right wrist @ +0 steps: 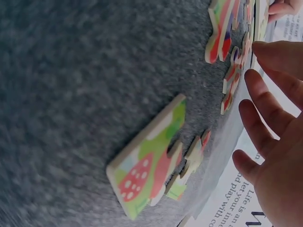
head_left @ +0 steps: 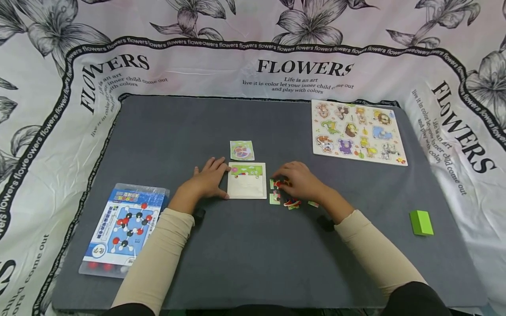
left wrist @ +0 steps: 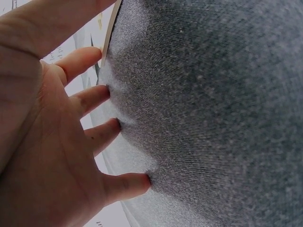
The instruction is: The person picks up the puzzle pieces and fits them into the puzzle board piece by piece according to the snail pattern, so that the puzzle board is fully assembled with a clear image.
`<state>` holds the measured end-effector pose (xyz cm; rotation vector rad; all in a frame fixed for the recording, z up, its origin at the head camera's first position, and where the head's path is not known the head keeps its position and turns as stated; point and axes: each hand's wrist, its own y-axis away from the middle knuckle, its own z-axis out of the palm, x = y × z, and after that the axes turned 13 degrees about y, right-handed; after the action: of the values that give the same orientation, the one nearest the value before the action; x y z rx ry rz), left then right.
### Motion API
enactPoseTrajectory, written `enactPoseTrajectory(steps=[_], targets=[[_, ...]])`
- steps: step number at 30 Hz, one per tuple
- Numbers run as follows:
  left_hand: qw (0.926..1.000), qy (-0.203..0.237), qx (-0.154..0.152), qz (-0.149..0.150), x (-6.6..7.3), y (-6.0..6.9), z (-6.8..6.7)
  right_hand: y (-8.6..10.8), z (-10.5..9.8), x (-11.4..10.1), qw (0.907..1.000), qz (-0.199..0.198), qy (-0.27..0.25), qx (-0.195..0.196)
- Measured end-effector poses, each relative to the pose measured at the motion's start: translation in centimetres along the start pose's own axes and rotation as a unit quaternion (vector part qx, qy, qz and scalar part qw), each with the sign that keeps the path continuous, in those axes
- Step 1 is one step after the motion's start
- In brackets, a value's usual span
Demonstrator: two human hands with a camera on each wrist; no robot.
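Observation:
In the head view my left hand (head_left: pixel 206 179) touches the left edge of a square puzzle board (head_left: pixel 247 188), its fingers spread. The thumb lies at the board's lower left corner; the other fingertips press the tabletop in the left wrist view. Fitted pieces form a green strip along the board's top. My right hand (head_left: pixel 302 181) is bent over loose puzzle pieces (head_left: pixel 275 198) right of the board. Its thumb and index finger come together at one piece (head_left: pixel 277 184), apparently pinching it, though the fingers partly hide it. Another piece (right wrist: pixel 144 165) with a white-dotted red patch lies nearer the right wrist.
A small picture card (head_left: pixel 242 151) lies just beyond the board. At the back right is an animal picture board (head_left: pixel 357 131). A molecule-model box (head_left: pixel 124 228) lies at the left, beside my left forearm. A green block (head_left: pixel 421 223) stands near the right edge.

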<state>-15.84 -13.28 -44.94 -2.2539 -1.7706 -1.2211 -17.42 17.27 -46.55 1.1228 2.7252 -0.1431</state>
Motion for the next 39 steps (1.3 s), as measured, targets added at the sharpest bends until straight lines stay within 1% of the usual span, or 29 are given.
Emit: enactPoseTrajectory(steps=[4,12,15,19,22,26,30,34,39], targets=[[1.0000,0.002,0.000,-0.003,-0.3,0.2,-0.2,-0.2,0.2,-0.1,1.0000,0.000,-0.002,-0.007],[0.9999,-0.004,0.005,-0.011,-0.6,0.6,-0.5,-0.8,0.7,-0.6,0.9998,0.002,-0.016,-0.007],[0.9999,-0.006,0.007,-0.014,-0.8,0.7,-0.6,-1.1,0.8,-0.7,0.9999,-0.001,-0.014,-0.008],[0.9999,-0.005,0.007,-0.014,-1.1,0.8,-0.6,-1.5,0.9,-0.8,0.9999,-0.010,-0.010,-0.002],[0.9999,-0.005,0.006,-0.014,-1.1,0.7,-0.7,-1.9,0.6,-1.1,0.9998,-0.018,-0.010,0.007],[0.9999,-0.011,-0.002,-0.010,-0.6,0.5,-0.8,-2.6,0.1,-1.9,0.9994,-0.028,-0.007,0.019],[0.9998,-0.015,-0.012,-0.006,-0.2,0.1,-0.6,-3.9,-0.1,-3.3,0.9988,-0.039,0.006,0.030],[0.9997,-0.019,-0.012,-0.007,-0.1,-0.3,-0.4,-5.5,0.2,-5.0,0.9981,-0.044,0.028,0.035],[0.9997,-0.020,-0.008,-0.014,-0.1,-0.3,-0.3,-6.9,1.1,-6.5,0.9960,-0.048,0.063,0.039]])
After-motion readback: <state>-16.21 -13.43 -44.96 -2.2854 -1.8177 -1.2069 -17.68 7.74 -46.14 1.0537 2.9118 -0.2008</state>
